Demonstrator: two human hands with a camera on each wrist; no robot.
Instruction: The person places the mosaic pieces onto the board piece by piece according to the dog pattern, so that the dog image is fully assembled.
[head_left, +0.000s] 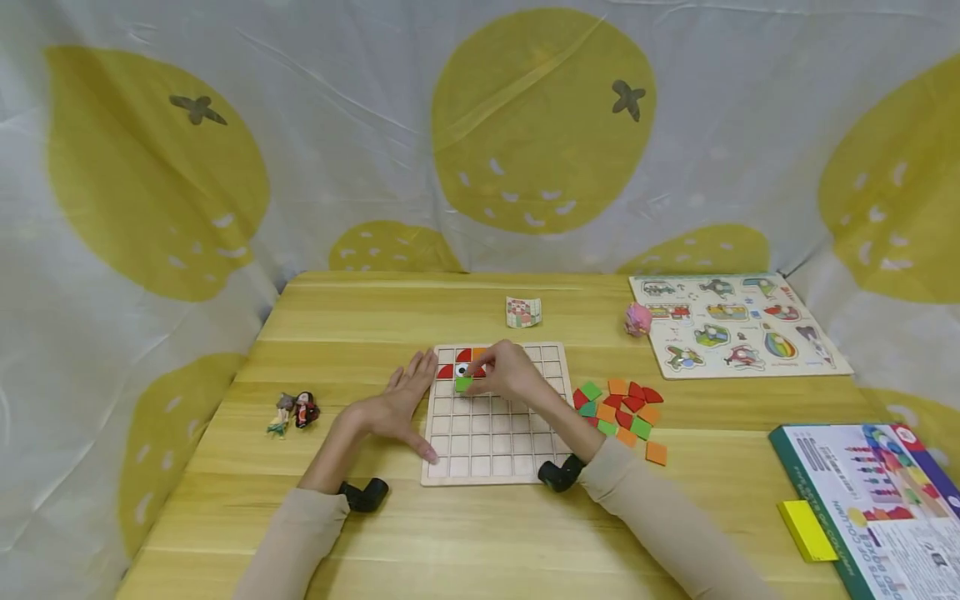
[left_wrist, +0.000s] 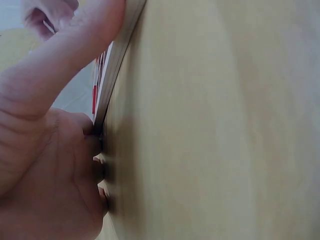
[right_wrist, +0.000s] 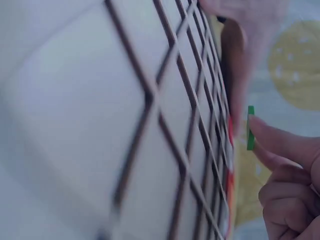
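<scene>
A wooden grid board (head_left: pixel 491 467) lies in front of me. Near its upper left, several red and orange tiles surround a white tile with a black dot (head_left: pixel 461 370). Between thumb and forefinger, my right hand (head_left: pixel 512 372) pinches a thin green tile (right_wrist: pixel 250 128), held just above the board surface; in the head view the tile overlaps the square below the dotted one. My left hand (head_left: pixel 395 406) rests along the board's left side with fingers spread, its thumb (head_left: pixel 427 451) on the lower left edge. The left wrist view shows that thumb against the board's rim (left_wrist: pixel 118 55).
Loose red, green and orange tiles (head_left: pixel 626 412) lie right of the board. Beyond are a picture card (head_left: pixel 523 312), a pink figure (head_left: pixel 637 319) and a puzzle board (head_left: pixel 750 329). Two small dolls (head_left: pixel 294 412) lie left; a box (head_left: pixel 873 500) and yellow block (head_left: pixel 807 531) sit right.
</scene>
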